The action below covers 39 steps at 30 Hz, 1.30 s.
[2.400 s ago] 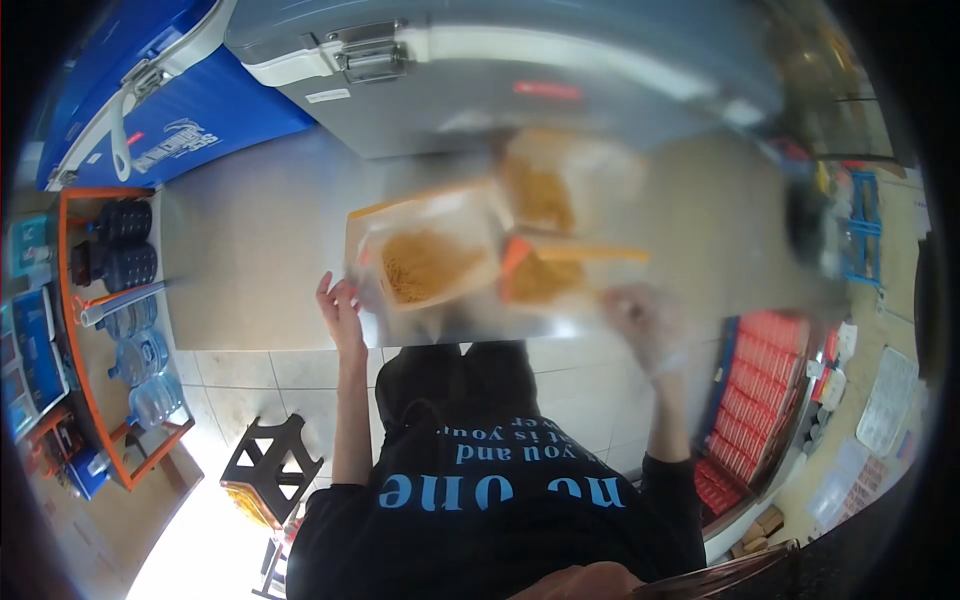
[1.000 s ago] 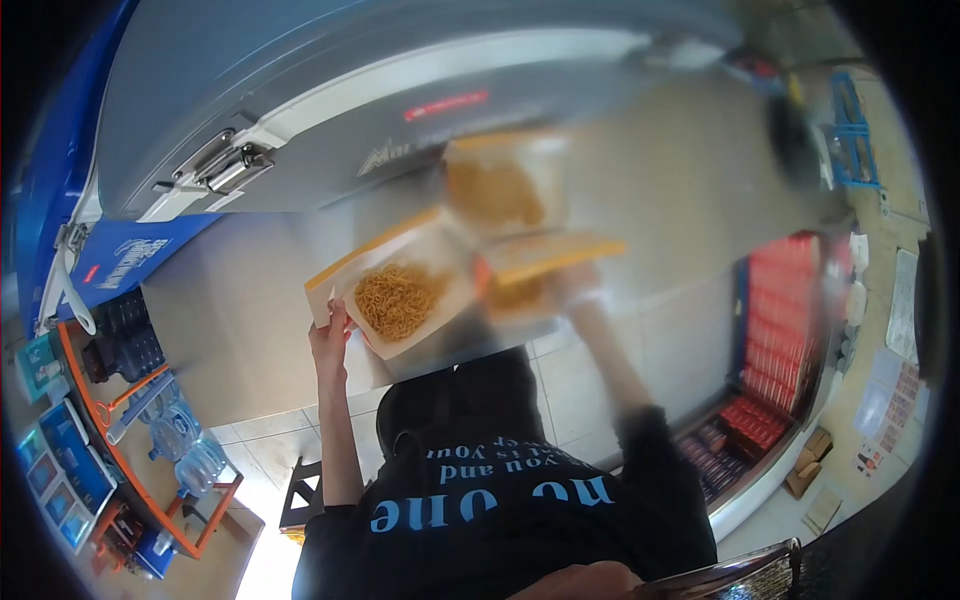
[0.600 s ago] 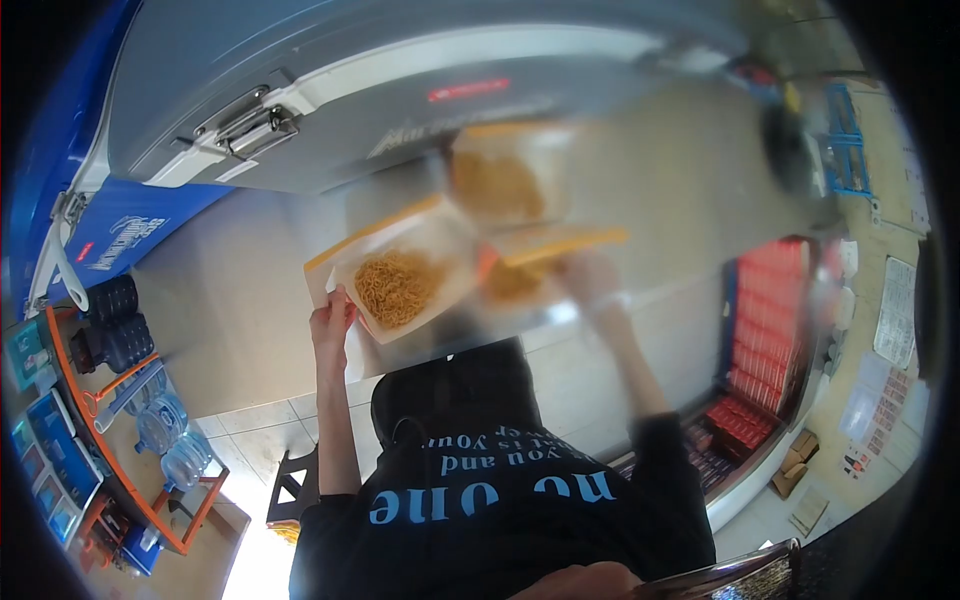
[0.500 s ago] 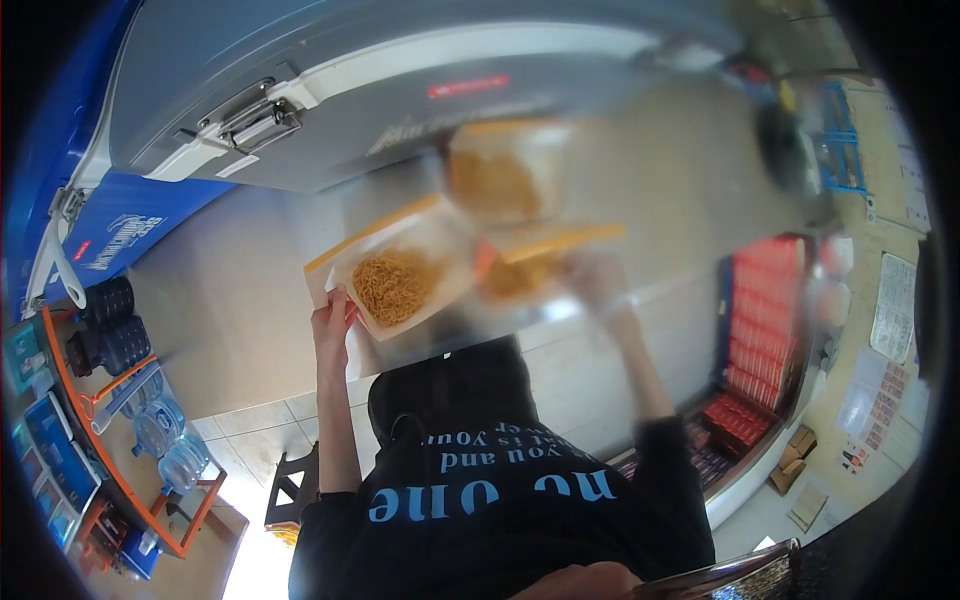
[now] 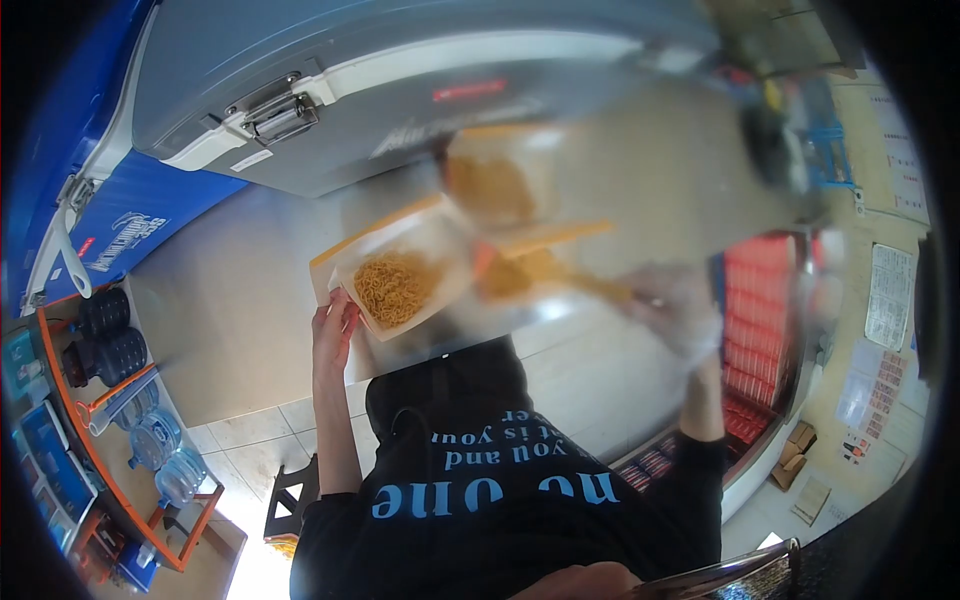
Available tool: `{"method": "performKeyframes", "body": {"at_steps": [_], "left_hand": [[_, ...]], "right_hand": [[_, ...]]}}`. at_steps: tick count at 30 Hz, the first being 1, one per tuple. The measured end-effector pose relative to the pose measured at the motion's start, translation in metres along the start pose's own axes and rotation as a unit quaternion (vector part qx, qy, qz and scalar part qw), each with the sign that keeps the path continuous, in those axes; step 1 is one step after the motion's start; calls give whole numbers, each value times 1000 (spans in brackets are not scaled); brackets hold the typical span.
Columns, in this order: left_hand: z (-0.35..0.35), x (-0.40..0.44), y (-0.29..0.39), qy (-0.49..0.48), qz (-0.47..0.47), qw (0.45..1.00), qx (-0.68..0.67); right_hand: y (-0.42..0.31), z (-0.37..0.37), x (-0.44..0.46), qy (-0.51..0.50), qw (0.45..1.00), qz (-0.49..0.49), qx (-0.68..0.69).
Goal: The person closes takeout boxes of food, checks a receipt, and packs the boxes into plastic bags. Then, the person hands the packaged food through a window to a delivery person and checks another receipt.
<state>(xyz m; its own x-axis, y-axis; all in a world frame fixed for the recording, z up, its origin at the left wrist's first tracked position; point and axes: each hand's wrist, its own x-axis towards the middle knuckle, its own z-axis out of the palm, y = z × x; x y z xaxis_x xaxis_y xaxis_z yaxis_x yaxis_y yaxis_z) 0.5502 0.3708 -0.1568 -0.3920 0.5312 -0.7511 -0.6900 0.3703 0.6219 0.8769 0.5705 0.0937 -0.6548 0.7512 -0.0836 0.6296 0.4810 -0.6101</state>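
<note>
Gripping the near-left edge of an open, white-lined paper box with an orange rim (image 5: 382, 229), your left hand (image 5: 331, 335) has its fingertips at the side wall, just beside a tangled mound of golden-brown noodles (image 5: 394, 290). The box lies on the smooth, pale counter (image 5: 205, 300), near its front edge. Your right hand (image 5: 677, 308), blurred, is well apart from the left, to the right of a smaller orange-edged box (image 5: 562, 237) with brownish contents; a yellow-brown streak runs between that box and the fingers, and whether they are clamped on it cannot be told. Beyond, towards the large grey cooler (image 5: 370, 100), lies a third orange-edged box (image 5: 505, 131), likewise with brownish contents. Handling, as judged: the noodle box should be light, its walls thin and readily bent, firmest at the folded corners and weakest mid-panel. A low hold at a corner, or support beneath the base, suits it better than a pinch on the upper rim, which may buckle and tip the load. The noodles appear loose and springy, apt to trail or spill; any oil would make the lining slippery, and the smooth counter may let the base slide.
</note>
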Motion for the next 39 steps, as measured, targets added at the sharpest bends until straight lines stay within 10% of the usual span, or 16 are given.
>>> {"method": "performKeyframes", "body": {"at_steps": [5, 25, 29, 33, 35, 39], "left_hand": [[-1, 1, -3, -3, 10, 1000, -14], [-11, 1, 0, -57, 3, 997, -57], [-9, -1, 14, -57, -37, 997, -38], [-1, -12, 23, -22, -65, 996, -56], [-4, -11, 21, -22, -79, 994, -73], [-19, 0, 13, -17, -117, 991, -65]], "right_hand": [[-31, -43, -1, -21, 975, -117, 185], [-89, -105, 49, 160, 939, -304, -8], [-12, -10, 132, -42, 998, -27, -40], [74, 110, 151, 63, 955, -191, -220], [66, 110, 138, -31, 980, 33, -194], [49, 72, 73, -1, 948, 231, 220]]}}
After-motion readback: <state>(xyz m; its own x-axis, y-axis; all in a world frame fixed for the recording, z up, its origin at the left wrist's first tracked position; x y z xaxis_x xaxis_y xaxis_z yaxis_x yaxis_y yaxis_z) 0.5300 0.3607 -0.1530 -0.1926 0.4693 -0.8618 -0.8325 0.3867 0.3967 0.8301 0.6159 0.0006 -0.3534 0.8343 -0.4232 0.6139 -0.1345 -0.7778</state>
